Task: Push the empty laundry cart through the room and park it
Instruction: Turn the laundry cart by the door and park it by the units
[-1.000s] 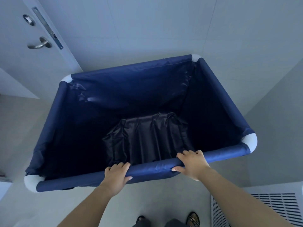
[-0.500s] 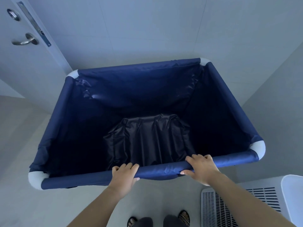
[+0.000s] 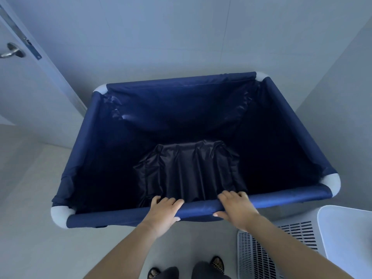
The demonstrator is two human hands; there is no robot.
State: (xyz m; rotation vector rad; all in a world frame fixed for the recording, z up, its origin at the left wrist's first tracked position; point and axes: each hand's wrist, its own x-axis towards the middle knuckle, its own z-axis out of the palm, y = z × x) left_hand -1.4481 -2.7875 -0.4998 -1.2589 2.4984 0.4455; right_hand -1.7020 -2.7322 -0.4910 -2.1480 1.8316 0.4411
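The laundry cart [image 3: 112, 218] is a large navy fabric bin with white rounded corner pieces, filling the middle of the head view. Inside it only a dark crumpled fabric flap [image 3: 189, 170] hangs from the near wall; nothing else shows in it. My left hand [image 3: 163, 212] grips the near rim left of centre, fingers curled over the top. My right hand [image 3: 235, 208] grips the same rim a little to the right. The cart's far side stands close to the wall ahead.
A pale door [image 3: 24, 93] with a metal lever handle [image 3: 11, 51] stands at the left. A white slatted appliance [image 3: 302, 244] sits at the lower right, close to the cart's near right corner. Grey walls [image 3: 332, 101] close in ahead and right. My feet [image 3: 217, 262] show below.
The cart has shifted to the right and closer to the corner of the walls. The door has slid towards the left edge and more of the white appliance shows. Both hands keep their grip.
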